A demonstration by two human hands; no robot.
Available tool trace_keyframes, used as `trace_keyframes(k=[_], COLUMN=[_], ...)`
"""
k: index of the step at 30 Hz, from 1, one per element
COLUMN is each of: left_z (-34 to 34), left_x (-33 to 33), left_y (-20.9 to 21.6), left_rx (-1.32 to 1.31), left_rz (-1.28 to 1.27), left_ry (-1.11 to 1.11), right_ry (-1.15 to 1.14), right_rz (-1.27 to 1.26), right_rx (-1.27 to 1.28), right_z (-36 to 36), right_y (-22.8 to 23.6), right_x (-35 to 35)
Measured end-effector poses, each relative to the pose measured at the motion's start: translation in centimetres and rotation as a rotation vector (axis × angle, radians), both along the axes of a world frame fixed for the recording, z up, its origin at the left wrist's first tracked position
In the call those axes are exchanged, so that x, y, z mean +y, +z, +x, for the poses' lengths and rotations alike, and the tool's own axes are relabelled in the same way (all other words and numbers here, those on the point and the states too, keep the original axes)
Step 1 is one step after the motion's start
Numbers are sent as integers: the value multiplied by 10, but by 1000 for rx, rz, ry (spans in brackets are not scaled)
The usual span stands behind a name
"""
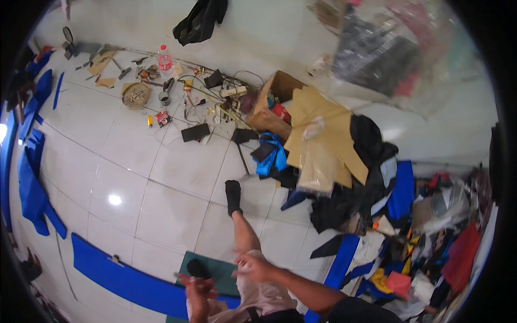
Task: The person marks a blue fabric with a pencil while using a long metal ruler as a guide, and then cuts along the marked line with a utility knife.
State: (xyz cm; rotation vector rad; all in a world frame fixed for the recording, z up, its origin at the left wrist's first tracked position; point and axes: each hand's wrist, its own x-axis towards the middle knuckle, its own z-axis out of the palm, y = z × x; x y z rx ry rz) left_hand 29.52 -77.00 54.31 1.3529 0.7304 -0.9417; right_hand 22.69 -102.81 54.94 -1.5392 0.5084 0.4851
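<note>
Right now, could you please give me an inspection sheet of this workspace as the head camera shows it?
Surface: white tiled floor, glossy, with a light glare.
Job's things: long blue fabric strip lying beside a green mat.
Clutter: open cardboard box, brown cardboard sheets, a plastic bottle, small tools along the wall, heaps of blue, black and red fabric scraps at right.
Grippers: left hand and right hand are blurred, close together above the lap; what they hold cannot be told.
Cables: thin wires among the tools.
Surroundings: black garment on the floor, clear plastic bags at upper right.
</note>
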Motion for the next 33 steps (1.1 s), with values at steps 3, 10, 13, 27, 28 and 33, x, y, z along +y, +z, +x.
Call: trace_keyframes(k=[3, 10, 13, 27, 28, 33], left_z=[50, 66, 44, 124, 126, 128], left_x=[-26, -131, -173, -217, -217, -216], left_y=[-34, -75, -85, -66, -61, -60], left_rx=[8, 283, 178, 351, 327, 288], left_rz=[197, 281, 309, 328, 345, 361], left_ry=[293, 105, -228, -18, -31, -247], right_ry=[-490, -683, -743, -1063, -1077, -1164], right_rz=[-305, -1352, -1540, -1371, -1349, -1324], right_rx=[121, 94, -146, -446, -477, -321], right_z=[49, 156, 196, 244, 238, 225], right_y=[-98, -123, -91, -71, -71, -69], right_x=[-198, -646, -731, -823, -823, -818])
